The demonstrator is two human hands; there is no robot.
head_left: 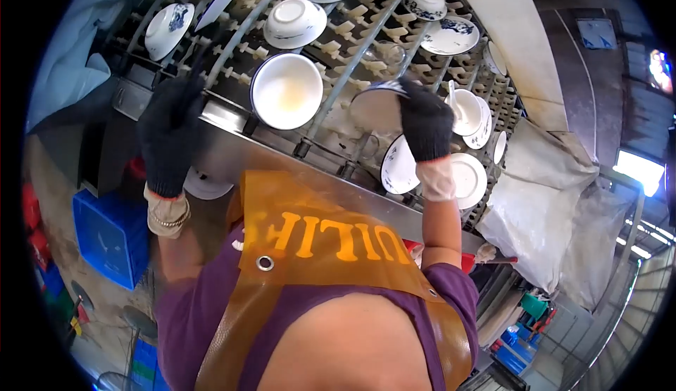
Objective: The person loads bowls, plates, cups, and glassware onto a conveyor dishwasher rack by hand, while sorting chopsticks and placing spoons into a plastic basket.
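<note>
My right hand (pixel 427 122), in a black glove, pinches the rim of a blue-edged bowl (pixel 377 111), which is blurred and tilted above the conveyor (pixel 345 74). My left hand (pixel 171 132), also black-gloved, hangs over the conveyor's front edge at the left; its fingers are smeared and what they hold, if anything, is unclear. Between the hands, a white bowl (pixel 286 91) shows some yellowish residue inside. Just below my right hand lie an oval dish (pixel 401 166) and a round plate (pixel 467 180). A bowl with a white spoon (pixel 465 112) is right of it.
Upturned bowls (pixel 295 23) and patterned plates (pixel 451 35) sit farther back among the pegs. A metal edge (pixel 331 183) runs before my body. A blue crate (pixel 111 240) stands at lower left, and plastic sheeting (pixel 539 208) hangs at right.
</note>
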